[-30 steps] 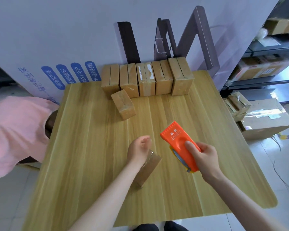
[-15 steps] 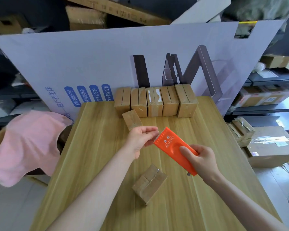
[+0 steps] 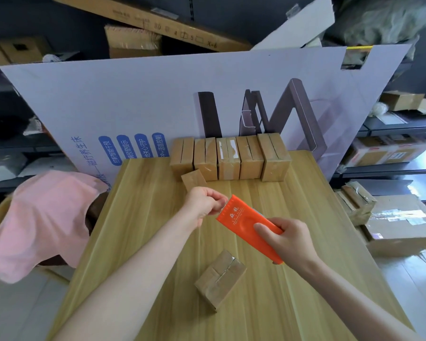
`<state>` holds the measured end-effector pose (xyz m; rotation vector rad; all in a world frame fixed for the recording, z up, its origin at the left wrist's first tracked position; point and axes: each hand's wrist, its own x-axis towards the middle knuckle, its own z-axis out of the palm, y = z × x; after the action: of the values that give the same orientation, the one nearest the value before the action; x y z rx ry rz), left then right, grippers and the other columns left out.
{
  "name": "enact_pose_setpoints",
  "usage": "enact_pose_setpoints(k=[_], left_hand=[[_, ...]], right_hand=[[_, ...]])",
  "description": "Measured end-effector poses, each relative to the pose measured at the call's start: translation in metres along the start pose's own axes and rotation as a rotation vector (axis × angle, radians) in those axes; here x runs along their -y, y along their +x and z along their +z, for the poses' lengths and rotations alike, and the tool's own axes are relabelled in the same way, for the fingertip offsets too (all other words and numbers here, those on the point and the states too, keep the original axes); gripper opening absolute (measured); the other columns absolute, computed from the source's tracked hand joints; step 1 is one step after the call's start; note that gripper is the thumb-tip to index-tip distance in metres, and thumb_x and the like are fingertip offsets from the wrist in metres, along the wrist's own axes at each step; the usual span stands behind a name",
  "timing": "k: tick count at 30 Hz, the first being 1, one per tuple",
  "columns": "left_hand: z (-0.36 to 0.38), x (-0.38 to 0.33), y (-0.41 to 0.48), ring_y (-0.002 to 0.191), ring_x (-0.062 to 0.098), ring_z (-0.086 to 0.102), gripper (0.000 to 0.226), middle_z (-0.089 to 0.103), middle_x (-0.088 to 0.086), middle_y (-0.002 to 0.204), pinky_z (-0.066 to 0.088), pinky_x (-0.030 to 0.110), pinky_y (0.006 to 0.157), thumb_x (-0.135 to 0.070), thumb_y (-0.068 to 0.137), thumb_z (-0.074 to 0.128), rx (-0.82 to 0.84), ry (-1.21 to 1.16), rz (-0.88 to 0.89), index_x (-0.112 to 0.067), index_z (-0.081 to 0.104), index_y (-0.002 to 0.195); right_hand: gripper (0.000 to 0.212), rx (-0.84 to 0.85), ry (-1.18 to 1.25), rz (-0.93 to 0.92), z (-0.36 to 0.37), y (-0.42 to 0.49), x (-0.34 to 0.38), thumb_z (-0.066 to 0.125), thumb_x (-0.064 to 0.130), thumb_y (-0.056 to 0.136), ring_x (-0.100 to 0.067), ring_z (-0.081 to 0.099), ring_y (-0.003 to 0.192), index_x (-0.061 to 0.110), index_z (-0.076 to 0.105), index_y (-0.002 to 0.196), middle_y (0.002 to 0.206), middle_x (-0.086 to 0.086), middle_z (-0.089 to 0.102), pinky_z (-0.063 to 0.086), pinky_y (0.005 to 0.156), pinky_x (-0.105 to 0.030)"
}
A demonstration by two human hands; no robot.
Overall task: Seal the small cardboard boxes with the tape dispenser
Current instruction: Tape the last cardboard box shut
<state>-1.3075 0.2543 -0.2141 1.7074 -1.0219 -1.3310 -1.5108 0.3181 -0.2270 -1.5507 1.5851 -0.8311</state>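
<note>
One small box (image 3: 220, 279) lies nearest on the table (image 3: 133, 193). Beyond it, the right hand (image 3: 290, 242) wraps its fingers round the orange tape dispenser (image 3: 241, 220); the left hand (image 3: 202, 205) pinches its front edge. Farthest stands a row of boxes (image 3: 229, 156).

Just ahead of our right fingers (image 3: 263, 228), the orange dispenser (image 3: 244, 222) bears two white characters over a line of Latin letters, both too small for us to read. Far beyond our left fingers (image 3: 217, 200), the pale board (image 3: 158, 99) carries blue "磁疗养生床" and four blue pills. Of these we make out "打鼾智能干预" and "语音控制". Higher still, a long carton (image 3: 158, 20) shows handwritten "80", "4" and "5".
</note>
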Motion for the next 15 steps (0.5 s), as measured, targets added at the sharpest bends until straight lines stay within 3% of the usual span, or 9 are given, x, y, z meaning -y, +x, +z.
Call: enact_pose_setpoints(k=[3,8,12,15], left_hand=[[-0.004,0.003,0.006,0.068,0.016,0.061,0.022,0.069,0.006,0.076,0.056,0.028,0.067,0.012,0.080,0.065,-0.045,0.056,0.005,-0.007,0.068,0.070],[-0.048,0.018,0.029,0.070,0.015,0.060,0.015,0.070,0.009,0.086,0.052,0.024,0.063,0.008,0.081,0.066,-0.198,0.101,-0.039,-0.007,0.069,0.079],[-0.035,0.049,0.031,0.066,0.015,0.059,0.011,0.070,0.008,0.081,0.053,0.028,0.070,0.001,0.081,0.072,-0.099,0.162,-0.048,-0.009,0.069,0.077],[-0.012,0.082,0.036,0.062,0.014,0.057,0.018,0.068,0.007,0.078,0.050,0.025,0.066,0.002,0.082,0.070,-0.044,0.187,-0.066,-0.013,0.067,0.071]], right_hand=[[0.055,-0.016,-0.045,0.040,-0.008,-0.003,-0.009,0.060,0.061,0.060,-0.033,0.063,0.053,0.009,0.071,0.074,0.059,-0.010,0.064,0.052,0.045,-0.051],[0.016,-0.043,-0.100,0.170,-0.034,-0.025,-0.048,0.075,0.034,0.078,-0.023,0.064,0.046,0.023,0.074,0.068,0.053,-0.002,0.066,0.054,0.046,-0.050],[0.020,-0.022,-0.184,0.283,-0.033,-0.044,-0.082,0.075,0.036,0.079,-0.022,0.064,0.045,0.024,0.072,0.064,0.052,0.000,0.066,0.054,0.043,-0.048],[0.025,0.006,-0.289,0.363,-0.029,-0.051,-0.100,0.071,0.043,0.080,-0.014,0.064,0.047,0.023,0.072,0.066,0.054,0.002,0.065,0.054,0.046,-0.036]])
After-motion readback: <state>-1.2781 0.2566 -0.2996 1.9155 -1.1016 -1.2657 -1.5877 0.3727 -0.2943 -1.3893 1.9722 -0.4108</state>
